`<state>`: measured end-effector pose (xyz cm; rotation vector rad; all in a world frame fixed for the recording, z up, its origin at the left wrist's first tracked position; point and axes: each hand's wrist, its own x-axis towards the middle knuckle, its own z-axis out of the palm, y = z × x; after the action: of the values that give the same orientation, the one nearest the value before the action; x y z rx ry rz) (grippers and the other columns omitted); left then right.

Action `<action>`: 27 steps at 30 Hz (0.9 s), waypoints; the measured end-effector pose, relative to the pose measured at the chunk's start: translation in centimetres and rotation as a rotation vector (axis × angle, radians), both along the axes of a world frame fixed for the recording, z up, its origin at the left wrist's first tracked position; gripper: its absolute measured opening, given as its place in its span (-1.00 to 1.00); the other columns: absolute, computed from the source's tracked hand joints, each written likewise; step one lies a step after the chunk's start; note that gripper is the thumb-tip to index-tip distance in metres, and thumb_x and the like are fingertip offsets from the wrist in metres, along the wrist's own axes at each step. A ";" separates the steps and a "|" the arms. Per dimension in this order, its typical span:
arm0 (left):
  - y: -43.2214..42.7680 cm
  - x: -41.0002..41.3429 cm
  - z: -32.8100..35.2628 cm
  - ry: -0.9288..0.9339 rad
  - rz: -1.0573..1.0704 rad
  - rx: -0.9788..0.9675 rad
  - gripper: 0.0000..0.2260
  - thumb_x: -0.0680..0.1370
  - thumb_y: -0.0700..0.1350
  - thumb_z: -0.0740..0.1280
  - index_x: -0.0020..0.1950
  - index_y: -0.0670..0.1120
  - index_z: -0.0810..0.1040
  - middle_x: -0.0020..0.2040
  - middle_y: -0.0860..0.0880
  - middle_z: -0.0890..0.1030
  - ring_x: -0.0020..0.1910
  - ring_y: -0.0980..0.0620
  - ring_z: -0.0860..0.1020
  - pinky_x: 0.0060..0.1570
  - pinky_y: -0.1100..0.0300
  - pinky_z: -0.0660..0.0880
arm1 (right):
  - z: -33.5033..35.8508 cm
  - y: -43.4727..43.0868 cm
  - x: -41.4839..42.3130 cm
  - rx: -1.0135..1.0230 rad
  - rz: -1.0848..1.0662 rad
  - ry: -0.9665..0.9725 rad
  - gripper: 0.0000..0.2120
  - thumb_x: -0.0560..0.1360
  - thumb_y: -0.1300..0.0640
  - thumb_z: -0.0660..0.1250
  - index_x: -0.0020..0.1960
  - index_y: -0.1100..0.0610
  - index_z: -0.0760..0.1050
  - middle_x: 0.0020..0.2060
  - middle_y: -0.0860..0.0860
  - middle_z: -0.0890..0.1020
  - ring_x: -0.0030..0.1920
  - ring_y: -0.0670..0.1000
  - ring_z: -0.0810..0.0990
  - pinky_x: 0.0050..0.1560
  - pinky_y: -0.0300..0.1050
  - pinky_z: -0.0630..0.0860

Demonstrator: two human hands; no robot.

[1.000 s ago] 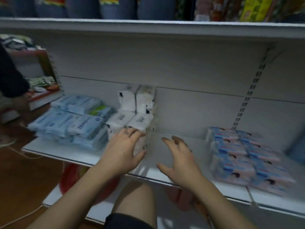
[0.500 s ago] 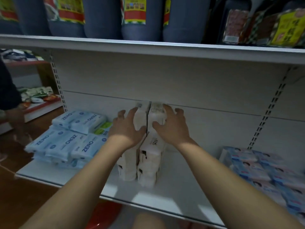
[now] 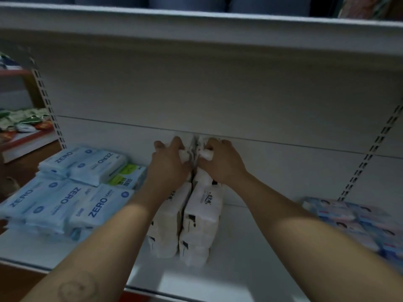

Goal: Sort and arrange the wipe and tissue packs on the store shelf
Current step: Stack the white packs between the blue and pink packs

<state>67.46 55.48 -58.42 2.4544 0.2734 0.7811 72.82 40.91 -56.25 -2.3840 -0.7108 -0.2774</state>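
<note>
Head: twin stacks of white tissue packs (image 3: 202, 214)

Dim, bluish light. Bright patches fall on the shelf (image 3: 196, 282) front edge, and the forearms cast soft shadows. Everything looks soft and slightly blurred, and straight lines bow toward the edges.

On the white shelf (image 3: 239, 269), two stacks of white tissue packs stand side by side, touching. The left hand (image 3: 169, 165) grips the top of the left stack (image 3: 168, 221). The right hand (image 3: 222, 165) grips the top of the right stack (image 3: 202, 214). Both hands have their fingers curled over the packs. At nine o'clock from the stacks lie blue ZERO wipe packs (image 3: 65, 192), with a green-labelled pack (image 3: 126, 177) behind them. At three o'clock, well apart, lie packs printed with faces (image 3: 353, 221).
</note>
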 end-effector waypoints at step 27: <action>-21.9 -11.1 -9.6 0.210 -0.195 0.485 -0.76 0.19 0.06 0.44 -0.22 -0.02 0.58 -0.12 -0.08 0.57 -0.12 -0.14 0.54 -0.23 0.04 0.48 | -10.8 -23.1 -13.2 0.006 -0.272 -0.101 -0.56 0.32 0.14 0.49 0.17 0.01 0.52 0.44 0.07 0.27 0.22 0.22 0.53 -0.12 0.09 0.62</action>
<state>56.32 33.59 -68.01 2.9675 -0.0950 0.5520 59.64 17.77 -67.02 -2.4735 -0.4267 -0.5168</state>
